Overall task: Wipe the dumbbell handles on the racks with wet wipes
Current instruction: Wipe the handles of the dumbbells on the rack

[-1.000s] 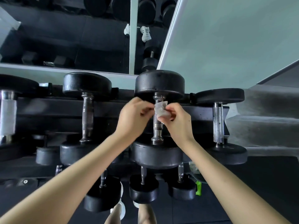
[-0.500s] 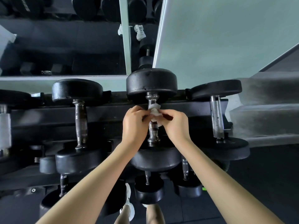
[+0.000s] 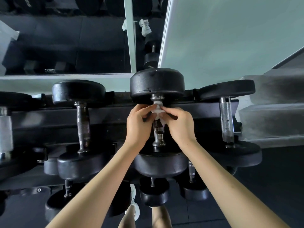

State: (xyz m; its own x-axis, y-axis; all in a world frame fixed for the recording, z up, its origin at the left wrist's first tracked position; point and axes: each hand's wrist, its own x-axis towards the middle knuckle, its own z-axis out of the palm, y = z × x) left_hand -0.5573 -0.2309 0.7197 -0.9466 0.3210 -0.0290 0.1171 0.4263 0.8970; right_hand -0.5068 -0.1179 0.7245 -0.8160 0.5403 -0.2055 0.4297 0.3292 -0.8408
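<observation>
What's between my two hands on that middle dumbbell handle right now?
Head view: a white wet wipe, pinched by left hand and right hand around the handle.

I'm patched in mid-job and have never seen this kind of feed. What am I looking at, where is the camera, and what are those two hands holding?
There is no machine here: a person works bare-handed, and the single camera sits on their head, looking forward and down, so the arms reach in from the bottom edge. In front is a black dumbbell rack with dumbbells lying across it. The left hand and right hand meet at the middle dumbbell's handle, both pinching a white wet wipe wrapped around its upper end. The neighbouring dumbbell to the left and another dumbbell to the right lie untouched. Smaller ones sit on a lower tier. Behind is a mirror.
</observation>
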